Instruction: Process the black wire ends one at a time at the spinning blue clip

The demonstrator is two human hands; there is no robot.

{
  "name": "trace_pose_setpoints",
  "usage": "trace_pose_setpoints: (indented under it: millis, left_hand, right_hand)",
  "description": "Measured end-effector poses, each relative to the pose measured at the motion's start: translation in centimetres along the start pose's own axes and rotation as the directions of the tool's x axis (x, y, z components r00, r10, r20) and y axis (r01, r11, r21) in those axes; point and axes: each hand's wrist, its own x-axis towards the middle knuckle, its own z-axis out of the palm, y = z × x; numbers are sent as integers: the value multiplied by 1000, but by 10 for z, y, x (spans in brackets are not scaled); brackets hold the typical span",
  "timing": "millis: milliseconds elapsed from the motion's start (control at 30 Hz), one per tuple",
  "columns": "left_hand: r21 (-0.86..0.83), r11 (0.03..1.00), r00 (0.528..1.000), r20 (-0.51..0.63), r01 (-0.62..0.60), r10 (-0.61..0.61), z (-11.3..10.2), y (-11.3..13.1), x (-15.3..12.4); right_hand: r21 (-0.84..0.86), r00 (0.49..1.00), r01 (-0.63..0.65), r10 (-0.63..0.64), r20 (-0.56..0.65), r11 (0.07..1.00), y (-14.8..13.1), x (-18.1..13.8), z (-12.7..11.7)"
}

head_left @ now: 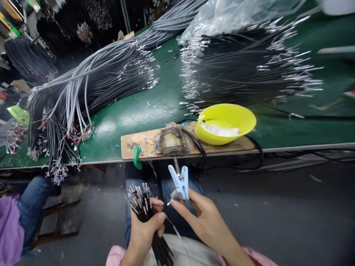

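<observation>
Below the edge of a green workbench, over the person's lap, the left hand is closed around a bundle of black wires, its long axis upright and leaning slightly left, stripped silver tips fanned upward. The right hand pinches a pale blue clip between thumb and fingers, beside the wire tips. Bare grey floor lies open to the right. A yellow bowl sits on a wooden board at the bench edge. No writing is legible.
</observation>
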Motion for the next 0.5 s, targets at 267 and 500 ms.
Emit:
trace_pose_setpoints:
  millis: [267,500]
  left_hand:
    - [52,997,998,-34,53,-51,-1,-9,-6]
    - [59,994,994,-65,96,-92,-4,-14,-6]
  right_hand:
    - [-86,984,176,-171,53,981,-1,-2,0]
    - [-74,976,216,-213,46,974,-9,0,-1]
